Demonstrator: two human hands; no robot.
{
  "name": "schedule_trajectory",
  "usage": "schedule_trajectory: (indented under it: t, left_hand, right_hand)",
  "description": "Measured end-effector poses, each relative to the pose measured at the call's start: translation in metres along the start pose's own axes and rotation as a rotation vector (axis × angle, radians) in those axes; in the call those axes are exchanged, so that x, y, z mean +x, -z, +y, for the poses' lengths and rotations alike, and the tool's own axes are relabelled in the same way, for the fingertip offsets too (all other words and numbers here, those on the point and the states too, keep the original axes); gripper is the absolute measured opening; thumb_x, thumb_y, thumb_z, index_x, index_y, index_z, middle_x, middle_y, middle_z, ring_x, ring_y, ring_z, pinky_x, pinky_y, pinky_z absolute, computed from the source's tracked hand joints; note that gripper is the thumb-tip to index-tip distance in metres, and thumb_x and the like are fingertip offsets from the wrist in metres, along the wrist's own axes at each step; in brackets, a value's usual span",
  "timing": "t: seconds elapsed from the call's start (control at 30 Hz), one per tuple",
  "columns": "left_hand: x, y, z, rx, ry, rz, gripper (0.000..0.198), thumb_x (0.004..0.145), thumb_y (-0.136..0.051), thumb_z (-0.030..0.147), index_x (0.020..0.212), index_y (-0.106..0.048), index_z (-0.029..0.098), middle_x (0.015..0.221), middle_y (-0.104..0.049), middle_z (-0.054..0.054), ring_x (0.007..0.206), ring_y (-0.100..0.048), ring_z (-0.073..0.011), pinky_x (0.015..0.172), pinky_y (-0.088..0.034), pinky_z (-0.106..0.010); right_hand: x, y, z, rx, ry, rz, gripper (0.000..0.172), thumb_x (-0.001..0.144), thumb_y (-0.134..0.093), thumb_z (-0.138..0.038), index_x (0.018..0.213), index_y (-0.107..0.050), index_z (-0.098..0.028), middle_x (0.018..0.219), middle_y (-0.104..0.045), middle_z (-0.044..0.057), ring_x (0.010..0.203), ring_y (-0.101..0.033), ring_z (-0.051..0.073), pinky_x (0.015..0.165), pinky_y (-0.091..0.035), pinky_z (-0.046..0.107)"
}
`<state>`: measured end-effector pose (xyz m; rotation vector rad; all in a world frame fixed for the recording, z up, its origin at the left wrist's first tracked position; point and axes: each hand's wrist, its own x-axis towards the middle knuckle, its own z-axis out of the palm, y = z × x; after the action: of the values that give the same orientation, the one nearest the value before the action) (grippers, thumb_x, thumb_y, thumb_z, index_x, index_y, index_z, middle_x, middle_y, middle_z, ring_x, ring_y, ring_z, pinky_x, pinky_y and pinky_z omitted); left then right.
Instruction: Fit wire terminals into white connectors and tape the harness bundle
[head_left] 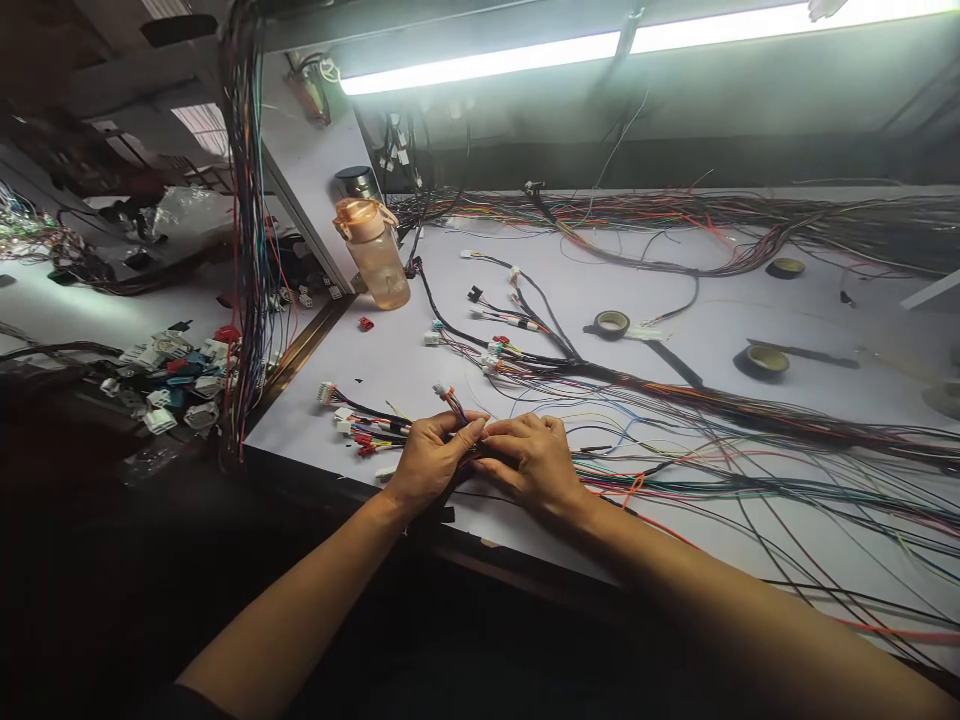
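Near the front edge of the white table (420,370), my left hand (431,460) is closed around a wire bundle whose white and orange connector (444,392) points up and away. My right hand (529,460) is pinched on the same bundle, its fingertips touching those of my left hand. Left of my hands lie a white connector (325,393) on dark wires and a red connector (365,441). Behind them, a second dark harness branch (585,370) carries several small connectors. What lies between my fingertips is too small to tell.
An orange-capped bottle (379,265) stands at the back left, with a red connector (366,323) near it. Tape rolls (611,323) (763,361) lie to the right. Loose wires (787,485) spread across the right side. Hanging wires (247,230) and piled connectors (176,370) are at the left.
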<state>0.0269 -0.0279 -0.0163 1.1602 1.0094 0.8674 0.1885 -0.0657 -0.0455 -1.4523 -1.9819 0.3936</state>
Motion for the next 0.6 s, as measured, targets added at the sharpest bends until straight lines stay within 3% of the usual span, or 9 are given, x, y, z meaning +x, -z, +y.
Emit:
schedule_trajectory:
  t: [0.13,0.27,0.4,0.5,0.6]
  left_hand:
    - [-0.003,-0.010,0.010,-0.129,0.038,0.049,0.034,0.074,-0.074,0.040,0.098,-0.070,0.017,0.080,-0.068,-0.002,0.070,-0.062,-0.0127,0.067,-0.051,-0.026]
    - [-0.002,-0.028,0.019,-0.296,0.029,0.091,0.034,0.078,-0.067,0.049,0.075,-0.062,0.016,0.062,-0.049,0.004,0.058,-0.050,-0.0068,0.059,-0.046,-0.021]
    - [-0.001,-0.039,0.014,-0.358,-0.035,0.169,0.037,0.077,-0.070,0.047,0.068,-0.053,0.016,0.061,-0.040,0.007,0.049,-0.034,-0.0031,0.053,-0.039,-0.018]
    - [-0.005,-0.037,0.013,-0.374,-0.064,0.182,0.031,0.079,-0.069,0.044,0.075,-0.054,0.017,0.056,-0.038,0.008,0.049,-0.036,-0.0036,0.056,-0.040,-0.018]
    - [-0.012,-0.025,0.018,-0.397,-0.111,0.208,0.024,0.080,-0.071,0.033,0.093,-0.054,0.022,0.053,-0.039,0.011,0.050,-0.039,-0.0038,0.068,-0.046,-0.021]
  right_hand:
    - [0.001,-0.005,0.002,0.010,0.024,0.029,0.014,0.090,-0.061,-0.036,0.090,-0.074,-0.031,0.102,-0.074,-0.001,0.087,-0.056,0.017,0.079,-0.023,0.038]
    - [0.002,-0.003,0.001,-0.003,0.026,0.027,0.017,0.092,-0.059,-0.035,0.087,-0.074,-0.030,0.096,-0.075,-0.002,0.084,-0.055,0.015,0.078,-0.023,0.037]
    - [0.003,0.002,-0.003,-0.029,0.035,0.013,0.017,0.092,-0.059,-0.034,0.087,-0.074,-0.030,0.092,-0.075,-0.005,0.085,-0.053,0.014,0.078,-0.023,0.037]
    - [0.004,0.004,-0.004,-0.028,0.029,0.013,0.014,0.091,-0.060,-0.036,0.090,-0.074,-0.031,0.097,-0.075,-0.005,0.086,-0.053,0.015,0.079,-0.022,0.038]
    - [0.004,0.002,-0.004,-0.028,0.041,0.016,0.014,0.091,-0.061,-0.036,0.089,-0.074,-0.030,0.098,-0.075,-0.004,0.087,-0.053,0.015,0.081,-0.022,0.038]
